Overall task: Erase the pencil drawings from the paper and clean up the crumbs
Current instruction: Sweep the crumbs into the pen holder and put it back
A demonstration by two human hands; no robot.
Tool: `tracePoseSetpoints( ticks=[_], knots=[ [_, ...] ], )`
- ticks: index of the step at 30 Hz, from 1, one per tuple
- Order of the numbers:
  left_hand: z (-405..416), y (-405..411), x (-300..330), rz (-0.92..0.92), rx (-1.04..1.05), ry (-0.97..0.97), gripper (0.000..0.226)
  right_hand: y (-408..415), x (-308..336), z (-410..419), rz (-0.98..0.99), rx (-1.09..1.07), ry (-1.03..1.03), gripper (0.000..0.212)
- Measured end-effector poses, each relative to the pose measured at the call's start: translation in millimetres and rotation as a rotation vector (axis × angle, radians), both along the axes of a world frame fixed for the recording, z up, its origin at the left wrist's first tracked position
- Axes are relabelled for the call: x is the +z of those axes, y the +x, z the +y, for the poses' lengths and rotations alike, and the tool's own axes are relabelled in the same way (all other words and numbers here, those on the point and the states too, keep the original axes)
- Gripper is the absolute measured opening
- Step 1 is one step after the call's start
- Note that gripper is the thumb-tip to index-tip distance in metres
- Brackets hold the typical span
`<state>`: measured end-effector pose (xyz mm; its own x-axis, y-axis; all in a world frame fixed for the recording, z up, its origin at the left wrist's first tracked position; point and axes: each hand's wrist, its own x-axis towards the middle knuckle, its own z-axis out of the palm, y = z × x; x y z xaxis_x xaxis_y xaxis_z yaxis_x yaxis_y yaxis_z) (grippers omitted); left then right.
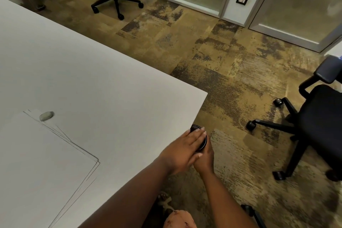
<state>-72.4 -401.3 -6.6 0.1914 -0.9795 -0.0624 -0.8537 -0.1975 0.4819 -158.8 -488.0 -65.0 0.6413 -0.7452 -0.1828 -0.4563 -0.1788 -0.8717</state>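
The worktop (83,65) is a large white slab with a sharp edge and corner at the right; its surface looks smooth and hard, so crumbs should slide readily toward that edge. The paper (42,168) lies at the lower left as a loose stack of sheets, corners slightly fanned. No pencil marks can be made out on the top sheet from this view. Judge the sheets as light, thin and easily creased: hold them flat with a spread palm near the area being rubbed, not by a corner. The left hand (183,150) reaches across the worktop edge with fingers straight and together, palm down, lying over a dark round container (200,140) held just off the edge. The right hand (204,161) is below and beside the worktop, fingers curled around the container from beneath; this grip is clamped on it. The container appears small, rigid and light; support from below seems adequate, with its rim kept against or just under the edge to catch swept crumbs. The eraser (46,116) rests on the far corner of the paper, well apart from both hands. It looks like a rounded grey lump, probably soft and slightly tacky; pinch it across its short sides. Individual crumbs are too small to make out.
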Motion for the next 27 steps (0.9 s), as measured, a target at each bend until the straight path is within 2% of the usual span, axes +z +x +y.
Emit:
tracePoseSetpoints(
  ticks=[3,6,9,13,15,19,20,23,24,27],
  knots=[
    [1,15,-2,-0.090,0.228,-0.170,0.057,0,-2,-3,0.001,-0.012,-0.027,0.084],
    [19,48,-8,-0.225,0.558,-0.144,0.064,2,-3,-5,-0.013,-0.027,-0.014,0.092],
    [55,82,-11,-0.215,0.943,-0.026,0.077,4,-3,-5,-0.039,-0.013,-0.003,0.091],
    [91,109,-9,-0.118,1.266,0.226,0.070,7,-5,-4,-0.056,-0.008,0.005,0.091],
    [93,115,-6,-0.055,1.236,0.290,0.070,8,-6,-4,-0.055,-0.002,-0.006,0.091],
    [72,120,-8,-0.075,0.930,0.292,0.071,9,-6,-8,-0.062,-0.005,-0.003,0.090],
    [63,119,-9,-0.080,0.851,0.283,0.077,9,-6,-9,-0.061,-0.004,-0.006,0.090],
    [37,104,-8,-0.083,0.616,0.222,0.115,7,-7,-11,-0.042,-0.001,-0.006,0.091],
    [30,97,-8,-0.079,0.544,0.210,0.122,6,-8,-12,-0.038,-0.004,-0.007,0.091],
    [14,72,-5,-0.107,0.368,0.198,0.116,7,-8,-12,-0.033,-0.008,-0.008,0.090]
  ],
)
